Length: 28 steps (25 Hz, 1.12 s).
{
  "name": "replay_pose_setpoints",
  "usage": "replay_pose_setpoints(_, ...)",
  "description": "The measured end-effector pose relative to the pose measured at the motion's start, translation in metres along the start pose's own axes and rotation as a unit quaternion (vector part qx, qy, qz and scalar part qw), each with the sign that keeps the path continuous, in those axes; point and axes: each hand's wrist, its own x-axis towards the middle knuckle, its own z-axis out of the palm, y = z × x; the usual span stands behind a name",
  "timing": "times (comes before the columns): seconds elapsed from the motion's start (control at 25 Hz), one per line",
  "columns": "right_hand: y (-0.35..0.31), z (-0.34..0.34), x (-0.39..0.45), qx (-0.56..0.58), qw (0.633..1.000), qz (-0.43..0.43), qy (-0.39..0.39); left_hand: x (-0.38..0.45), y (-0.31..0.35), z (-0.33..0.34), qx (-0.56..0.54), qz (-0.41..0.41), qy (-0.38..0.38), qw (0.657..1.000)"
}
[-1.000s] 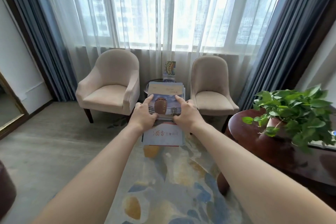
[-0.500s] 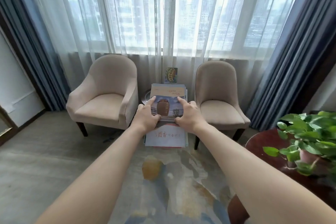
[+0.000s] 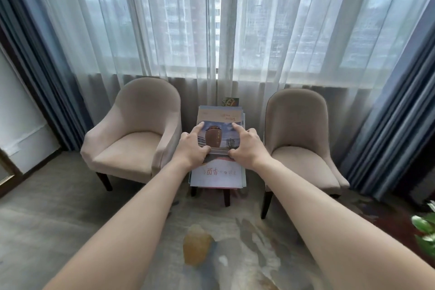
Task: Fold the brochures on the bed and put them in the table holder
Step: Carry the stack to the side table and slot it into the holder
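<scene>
Brochures (image 3: 217,148): a stack is held out in front at arm's length, between the two armchairs; the top cover shows a brown jar-shaped building against blue sky, with red characters on the white lower part.
Left hand (image 3: 191,148): the left edge of the stack is gripped; the index finger is laid along the upper left of the cover, the thumb is pressed across its middle.
Right hand (image 3: 249,147): the right edge of the stack is gripped in mirror fashion; index finger on the upper right, thumb pressed inward on the cover.
Thumbs: pointed toward each other, apart, on the band between picture and white panel.
Holder (image 3: 230,102): only a small coloured card top is seen above the stack, in front of the curtain; the rest is hidden.
Surface: mostly hidden behind the stack; dark legs (image 3: 226,196) are seen below it.
Left armchair (image 3: 134,134): beige, left of the stack.
Right armchair (image 3: 301,139): beige, right of the stack.
Window side: sheer curtain (image 3: 211,18) is drawn, blue drapes (image 3: 397,106) at both sides.
Floor: patterned rug (image 3: 211,247) under the arms.
Plant (image 3: 426,226): green leaves at the right edge.
</scene>
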Motion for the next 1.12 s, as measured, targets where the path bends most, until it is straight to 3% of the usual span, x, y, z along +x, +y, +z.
replay_pose_setpoints(0.68,0.02,0.044,0.313,-0.001,0.999,0.051,0.002,0.338,-0.071,0.035,-0.02,0.015,-0.049,0.999)
replay_pose_setpoints(1.12,0.08,0.066,0.512,0.003,0.998,0.059,-0.014,0.533,-0.099,0.095,-0.018,-0.008,-0.054,0.998)
